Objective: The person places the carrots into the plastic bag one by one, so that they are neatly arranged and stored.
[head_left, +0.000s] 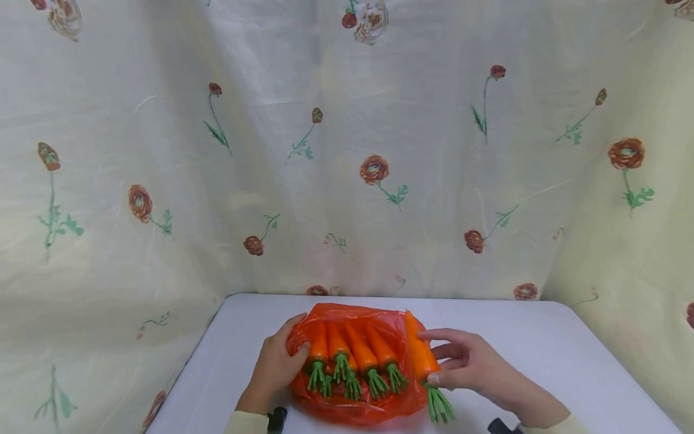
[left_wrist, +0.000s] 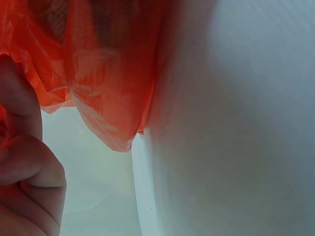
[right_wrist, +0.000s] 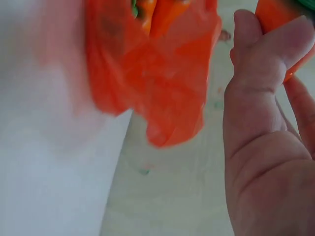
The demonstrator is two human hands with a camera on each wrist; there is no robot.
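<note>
In the head view a thin red plastic bag (head_left: pixel 347 415) lies spread open on the table, with several orange carrots (head_left: pixel 360 349) with green stem ends side by side in it. My left hand (head_left: pixel 278 361) grips the bag's left rim, thumb on the inner side; the left wrist view shows the bag's side (left_wrist: pixel 110 73) beyond the curled fingers (left_wrist: pixel 29 162). Over the bag's right edge, my right hand (head_left: pixel 467 360) holds a single carrot (head_left: pixel 418 349) between thumb and fingers, its green stems toward me. That carrot (right_wrist: pixel 275 17) is partly cut off in the right wrist view.
The white table (head_left: pixel 520 337) extends to both sides of the bag. Behind it and along its sides hangs a pale curtain (head_left: pixel 428 150) printed with red flowers. A dark wrist strap (head_left: pixel 276 419) shows at the left wrist, and another dark piece (head_left: pixel 499 427) by the right.
</note>
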